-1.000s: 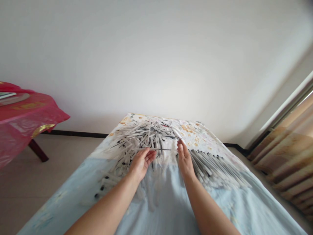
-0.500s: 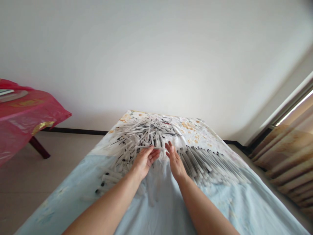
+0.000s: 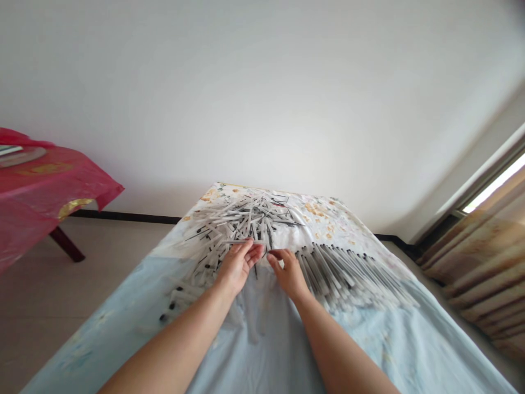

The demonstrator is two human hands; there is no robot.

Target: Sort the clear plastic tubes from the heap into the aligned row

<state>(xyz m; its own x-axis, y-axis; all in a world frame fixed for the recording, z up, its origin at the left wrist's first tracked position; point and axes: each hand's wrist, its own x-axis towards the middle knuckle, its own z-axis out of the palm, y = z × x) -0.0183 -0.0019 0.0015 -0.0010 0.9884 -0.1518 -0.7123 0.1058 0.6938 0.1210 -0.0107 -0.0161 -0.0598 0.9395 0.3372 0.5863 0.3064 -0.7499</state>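
Observation:
My left hand (image 3: 238, 266) is closed on a slim whitish pen barrel (image 3: 233, 241), held level between thumb and fingers. Just to its right, my right hand (image 3: 288, 272) has its fingers bent and thumb drawn in. A small dark bit shows at its fingertips, too small to name. Beyond the hands lies a loose heap of white pen barrels and thin black sticks (image 3: 250, 214), in all directions. To the right of my right hand, a row of pale pens with dark ends (image 3: 338, 271) lies side by side.
A flowered cloth (image 3: 324, 219) and a light blue cloth (image 3: 287, 350) cover the table. More barrels with black ends (image 3: 174, 304) lie by my left forearm. A red-covered table (image 3: 57, 186) stands at left, a curtain (image 3: 484, 273) at right, a white wall (image 3: 262, 98) behind.
My right hand has gone from stretched, spread fingers to bent ones, with the thumb drawn in. My left hand and its pen barrel have shifted slightly left and away from me.

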